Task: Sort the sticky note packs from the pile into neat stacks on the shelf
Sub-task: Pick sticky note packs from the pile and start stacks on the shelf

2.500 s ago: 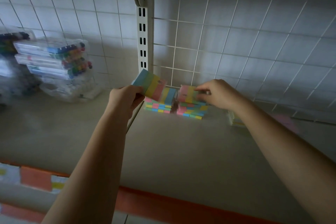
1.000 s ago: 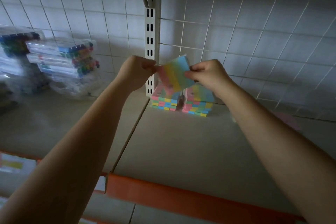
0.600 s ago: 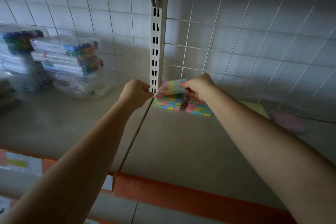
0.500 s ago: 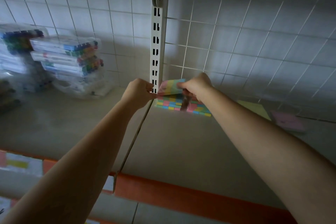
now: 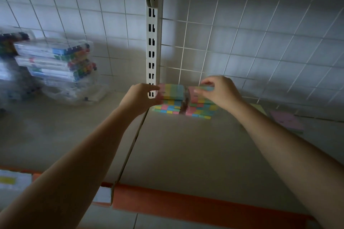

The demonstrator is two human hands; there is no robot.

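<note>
On the shelf (image 5: 186, 154), against the wire grid back, the left hand (image 5: 140, 98) has its thumb and fingers (image 5: 154, 87) spread around the left end of the top pack (image 5: 172, 91) of the left stack (image 5: 168, 105) of multicoloured sticky note packs, touching it at most lightly (whether they truly pinch it I cannot tell). Just right of those fingers, the right hand (image 5: 216, 91) pinches the top pack (image 5: 202, 89) of the right stack (image 5: 200, 108) between curled thumb and fingertips. Beyond the right wrist lie loose pads (image 5: 285, 121); well left of the left hand stand clear marker cases (image 5: 55, 65).
</note>
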